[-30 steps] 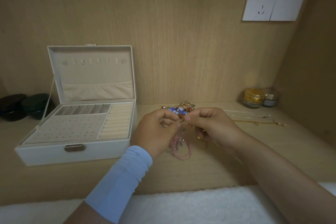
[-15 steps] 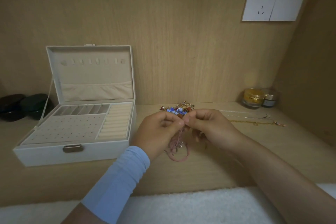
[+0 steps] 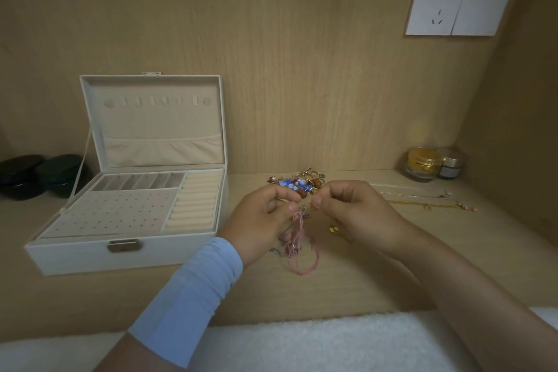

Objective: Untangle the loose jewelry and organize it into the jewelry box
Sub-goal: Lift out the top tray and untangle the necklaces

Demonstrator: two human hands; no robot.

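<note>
Right of the open jewelry box [image 3: 126, 254], my left hand [image 3: 259, 220] and right hand [image 3: 353, 214], both pinching the pink cord tangle [image 3: 297, 238], have drawn slightly apart, so it seems to be loosening.

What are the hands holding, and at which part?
Both the left hand and the right hand pinch the pink cord tangle at its top end; the rest hangs below.

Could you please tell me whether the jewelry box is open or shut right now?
Open: the box has its lid standing upright, leaving the ring rolls in plain view.
</note>
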